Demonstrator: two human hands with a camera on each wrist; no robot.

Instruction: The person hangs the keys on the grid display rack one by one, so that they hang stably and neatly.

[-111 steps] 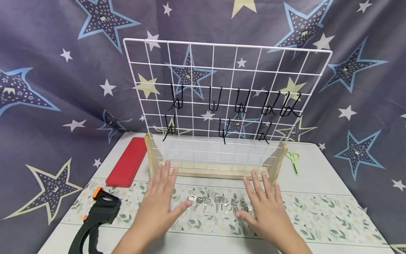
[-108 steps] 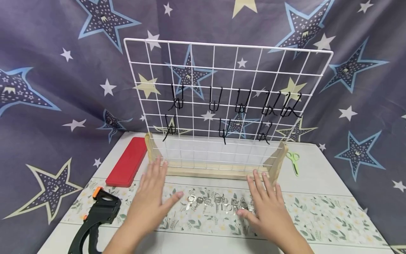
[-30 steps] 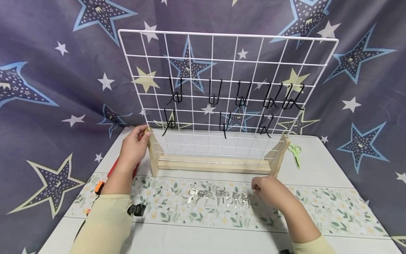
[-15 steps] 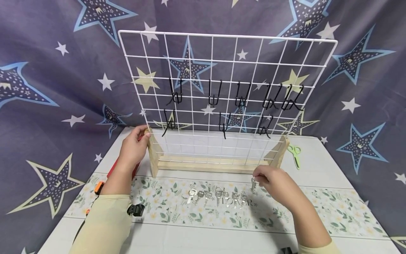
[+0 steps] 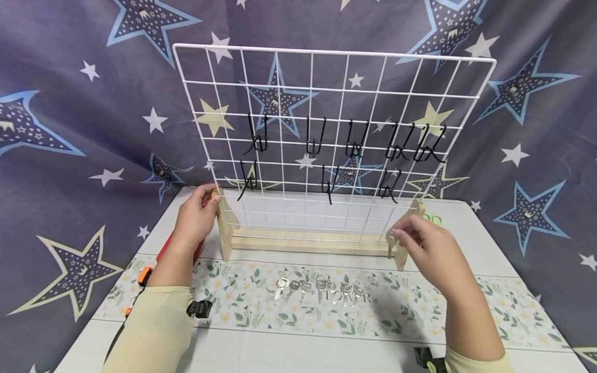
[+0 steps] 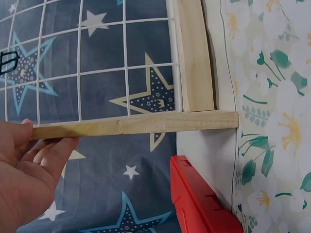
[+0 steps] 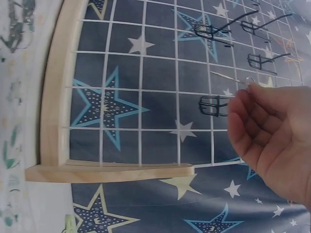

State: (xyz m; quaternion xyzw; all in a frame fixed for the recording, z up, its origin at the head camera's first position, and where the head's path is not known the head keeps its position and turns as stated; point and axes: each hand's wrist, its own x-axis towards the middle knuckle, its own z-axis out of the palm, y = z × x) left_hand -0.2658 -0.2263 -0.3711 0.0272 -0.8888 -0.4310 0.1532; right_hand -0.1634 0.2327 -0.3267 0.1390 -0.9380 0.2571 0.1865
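Dark purple-grey cloth [image 5: 326,26] hangs along the far side and wraps round left and right, printed with blue-edged, yellow and white stars [image 5: 526,217]. Before it stands a white table [image 5: 261,352], a floral strip [image 5: 252,308] crossing it left to right. The light is soft.

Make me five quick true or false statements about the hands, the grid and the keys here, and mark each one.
1. The right hand holds a key. True.
2. The left hand touches nothing. False: it grips a wooden side piece.
3. The hooks on the white wire grid are black. True.
4. The other keys hang from the hooks. False: they lie on the flowered strip.
5. The red case lies on the right hand's side. False: it lies on the left hand's side.
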